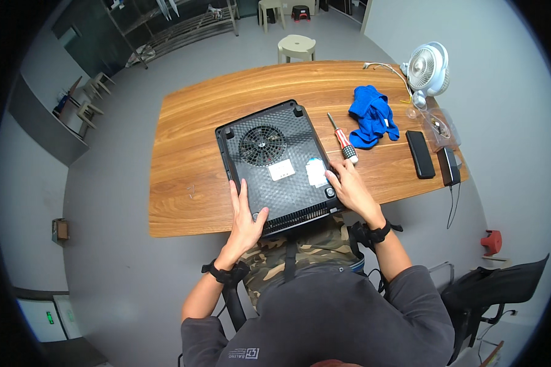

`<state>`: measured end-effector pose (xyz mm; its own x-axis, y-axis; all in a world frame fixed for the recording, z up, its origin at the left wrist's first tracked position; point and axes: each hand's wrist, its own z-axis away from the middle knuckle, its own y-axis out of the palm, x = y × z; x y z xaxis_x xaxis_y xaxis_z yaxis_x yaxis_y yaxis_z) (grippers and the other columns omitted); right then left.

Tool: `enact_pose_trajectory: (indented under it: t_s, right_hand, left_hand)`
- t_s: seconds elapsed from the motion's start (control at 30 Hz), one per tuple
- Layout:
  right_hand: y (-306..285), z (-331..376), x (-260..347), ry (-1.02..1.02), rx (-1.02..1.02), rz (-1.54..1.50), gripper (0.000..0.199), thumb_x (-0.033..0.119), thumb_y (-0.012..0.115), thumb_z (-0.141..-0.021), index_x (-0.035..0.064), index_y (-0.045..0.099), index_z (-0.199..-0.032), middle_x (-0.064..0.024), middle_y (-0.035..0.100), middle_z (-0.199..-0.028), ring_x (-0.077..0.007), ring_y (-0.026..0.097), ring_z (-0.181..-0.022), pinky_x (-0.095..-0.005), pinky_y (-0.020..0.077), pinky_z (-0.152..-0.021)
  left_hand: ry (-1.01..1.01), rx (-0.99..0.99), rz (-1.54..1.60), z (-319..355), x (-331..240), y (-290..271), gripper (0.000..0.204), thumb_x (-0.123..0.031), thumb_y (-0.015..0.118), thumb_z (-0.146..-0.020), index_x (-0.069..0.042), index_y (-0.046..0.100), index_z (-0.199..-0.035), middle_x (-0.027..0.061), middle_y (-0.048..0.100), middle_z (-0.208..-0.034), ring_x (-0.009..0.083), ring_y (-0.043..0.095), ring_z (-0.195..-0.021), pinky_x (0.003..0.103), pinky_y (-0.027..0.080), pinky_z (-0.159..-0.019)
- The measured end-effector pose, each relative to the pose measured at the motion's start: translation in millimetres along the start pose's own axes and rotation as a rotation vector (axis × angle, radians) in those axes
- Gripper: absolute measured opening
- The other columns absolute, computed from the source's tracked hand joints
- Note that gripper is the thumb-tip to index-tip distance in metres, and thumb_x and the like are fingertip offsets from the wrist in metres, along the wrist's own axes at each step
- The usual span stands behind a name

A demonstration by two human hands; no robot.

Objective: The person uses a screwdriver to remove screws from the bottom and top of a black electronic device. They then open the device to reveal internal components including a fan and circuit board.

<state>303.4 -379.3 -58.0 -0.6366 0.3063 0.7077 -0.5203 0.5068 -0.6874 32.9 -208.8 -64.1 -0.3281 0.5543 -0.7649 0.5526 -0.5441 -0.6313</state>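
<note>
Though squarish, round-grilled, textured black appliance between both hands.

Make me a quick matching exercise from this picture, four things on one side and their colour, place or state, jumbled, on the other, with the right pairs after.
Things:
1. Screwdriver
2. Cloth
3. Desk fan
4. Flat appliance

Descriptions:
A. White, near the far right corner of the table
B. Touched by the left hand and right hand
C. Red, white and black handle
D. Blue and crumpled

Pairs: 1-C, 2-D, 3-A, 4-B
</note>
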Motion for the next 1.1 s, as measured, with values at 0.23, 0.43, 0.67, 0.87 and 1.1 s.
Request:
enact_pose_trajectory:
  t_s: [0.23,0.43,0.67,0.87,1.1]
  right_hand:
    - [2,11,1,0.033,-0.005,0.022,0.048,0.032,0.058,-0.104,-0.0019,0.057,-0.139,-0.0287,0.057,-0.114,-0.0464,0.059,-0.104,-0.0492,0.0490,-0.094]
    - [-10,12,15,0.074,0.058,0.036,0.049,0.032,0.057,-0.105,-0.0029,0.056,-0.140,-0.0331,0.055,-0.115,-0.0475,0.057,-0.106,-0.0509,0.0489,-0.095]
    - [-6,13,13,0.046,0.024,-0.075,0.052,0.031,0.060,-0.103,-0.0056,0.053,-0.139,-0.0367,0.048,-0.129,-0.0517,0.056,-0.117,-0.0498,0.0474,-0.104]
    - [-18,14,21,0.081,-0.044,0.009,0.053,0.033,0.062,-0.102,-0.0033,0.054,-0.139,-0.0315,0.040,-0.145,-0.0463,0.057,-0.118,-0.0464,0.0475,-0.103]
    - [-54,-4,51,0.183,0.072,-0.264,0.047,0.029,0.067,-0.100,-0.0060,0.059,-0.131,-0.0235,0.071,-0.102,-0.0312,0.073,-0.092,-0.0415,0.0566,-0.083]
  left_hand:
    - [0.022,-0.026,0.115,2,9,-3,0.090,-0.013,0.068,-0.089,-0.009,0.020,-0.164,0.0249,0.001,-0.171,0.0384,0.009,-0.159,0.047,0.018,-0.127]
    - [0.007,-0.077,0.220,1,12,-2,0.092,-0.009,0.073,-0.083,-0.009,0.028,-0.162,0.0223,0.011,-0.171,0.0344,0.016,-0.158,0.044,0.018,-0.127]
    - [0.032,-0.160,0.462,0,19,4,0.097,-0.009,0.077,-0.079,-0.007,0.028,-0.162,0.0209,0.017,-0.170,0.0307,0.018,-0.158,0.042,0.017,-0.128]
    - [0.016,-0.136,0.528,0,22,5,0.096,-0.008,0.076,-0.078,-0.007,0.028,-0.162,0.0192,0.014,-0.171,0.0296,0.015,-0.159,0.041,0.014,-0.128]
    - [-0.013,-0.053,0.345,4,16,-2,0.089,-0.006,0.064,-0.085,-0.009,0.024,-0.164,0.0208,0.006,-0.172,0.0307,0.005,-0.160,0.043,0.009,-0.128]
